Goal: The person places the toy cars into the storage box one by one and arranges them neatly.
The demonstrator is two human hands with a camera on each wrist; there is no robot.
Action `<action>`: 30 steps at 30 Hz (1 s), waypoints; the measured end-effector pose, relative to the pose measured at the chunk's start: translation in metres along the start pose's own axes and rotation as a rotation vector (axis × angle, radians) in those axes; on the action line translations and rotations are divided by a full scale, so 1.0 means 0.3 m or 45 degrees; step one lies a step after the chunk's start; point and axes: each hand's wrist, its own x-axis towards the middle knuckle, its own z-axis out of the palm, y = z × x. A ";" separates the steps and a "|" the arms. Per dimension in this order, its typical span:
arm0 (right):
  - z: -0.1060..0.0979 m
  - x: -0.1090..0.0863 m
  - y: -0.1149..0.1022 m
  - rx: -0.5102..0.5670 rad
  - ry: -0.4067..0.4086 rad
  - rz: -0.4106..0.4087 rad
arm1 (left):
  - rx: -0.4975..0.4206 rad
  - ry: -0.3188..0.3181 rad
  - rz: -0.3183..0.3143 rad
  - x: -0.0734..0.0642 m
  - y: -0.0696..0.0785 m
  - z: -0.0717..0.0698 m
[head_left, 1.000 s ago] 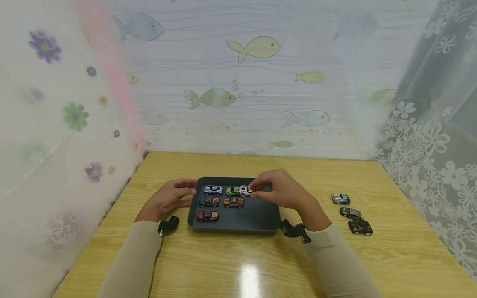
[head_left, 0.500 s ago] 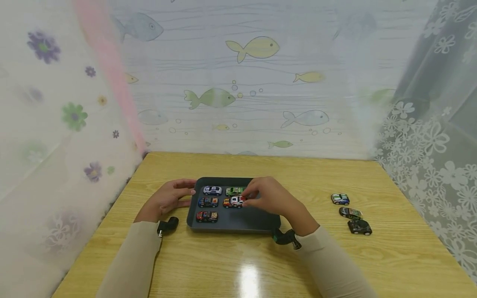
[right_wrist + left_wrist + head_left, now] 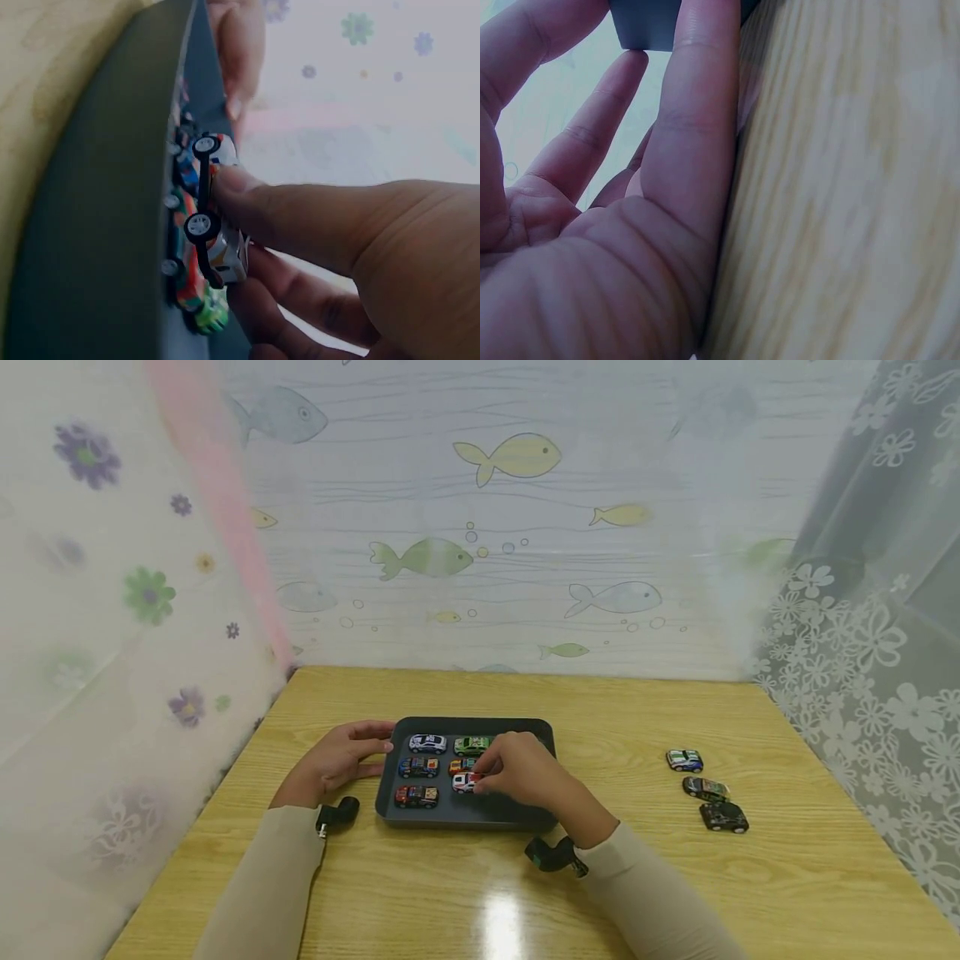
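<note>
My right hand (image 3: 521,770) pinches a white and red toy car (image 3: 462,782) between thumb and fingers, over the middle of a dark grey tray (image 3: 450,818). In the right wrist view the toy car (image 3: 221,217) is tilted, its wheels toward the tray wall. My left hand (image 3: 341,760) rests at the tray's left edge, fingers extended against it; the left wrist view shows fairly straight fingers (image 3: 697,97) at the tray's corner (image 3: 649,26). Inside the tray sit a white-purple car (image 3: 427,743), a blue car (image 3: 418,767), a red-black car (image 3: 417,797), a green car (image 3: 471,745) and a partly hidden red-yellow car (image 3: 459,767).
To the right on the wooden table (image 3: 615,893) stand a white-green-blue toy car (image 3: 684,760), a dark multicoloured one (image 3: 706,789) and a black one (image 3: 724,817). A fish-print curtain (image 3: 510,552) hangs behind the table, with flowered cloth (image 3: 150,652) on the left.
My right hand has carried the white and red car toward me and slightly left, from beside the green car, past the red-yellow one, to just in front of it. My left hand stays put.
</note>
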 end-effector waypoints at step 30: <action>0.065 0.010 -0.011 -0.053 -0.053 0.090 | -0.002 -0.012 0.012 -0.007 0.004 0.005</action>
